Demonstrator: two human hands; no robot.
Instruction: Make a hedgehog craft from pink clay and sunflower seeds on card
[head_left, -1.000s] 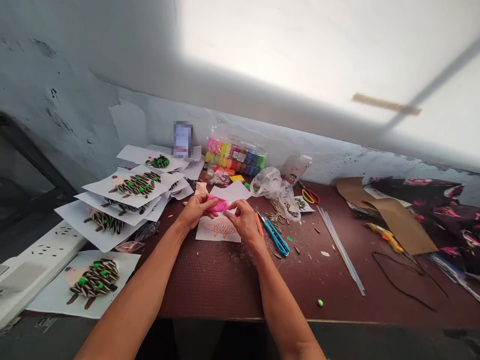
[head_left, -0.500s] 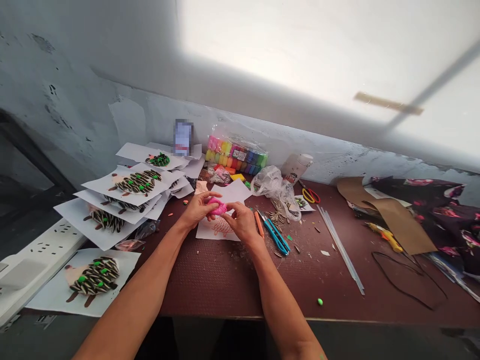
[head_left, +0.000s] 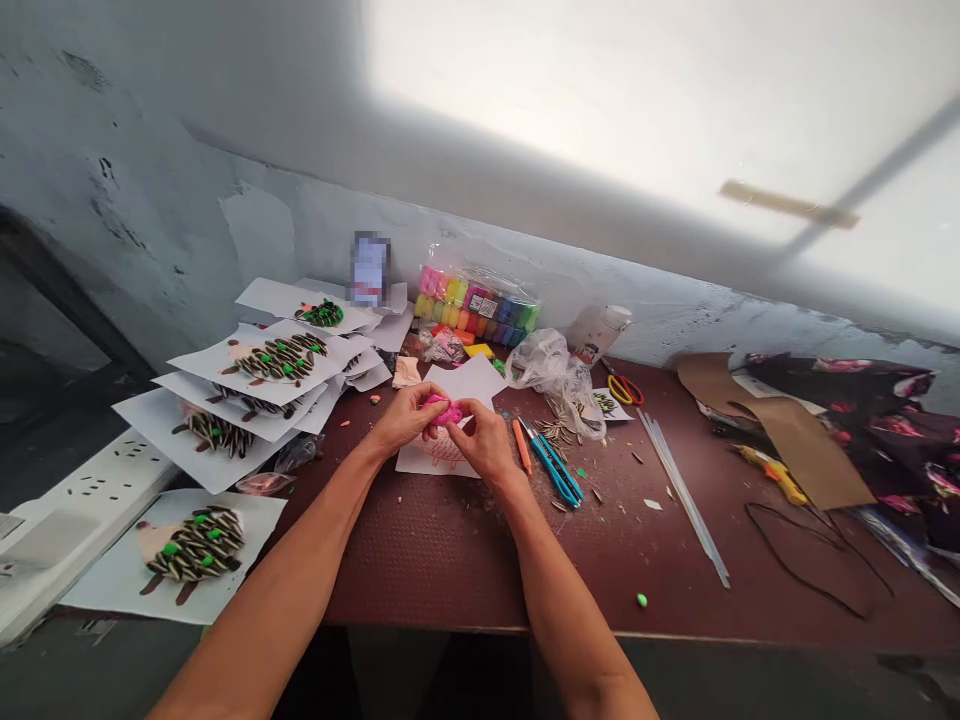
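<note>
Head: pink packet [head_left: 448, 411] in both grips [head_left: 407, 420] [head_left: 484, 438]

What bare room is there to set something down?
Between both forearms, nearer than the drawing, the table is nearly bare; likewise between the clear glue sticks and glue gun. Crowded: the left, with stacked hedgehog pictures, and the back, with colourful pack, plastic bag and bottle.

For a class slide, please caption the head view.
Both hands hold a pink item over an orange drawing on a dark red tabletop.
</note>
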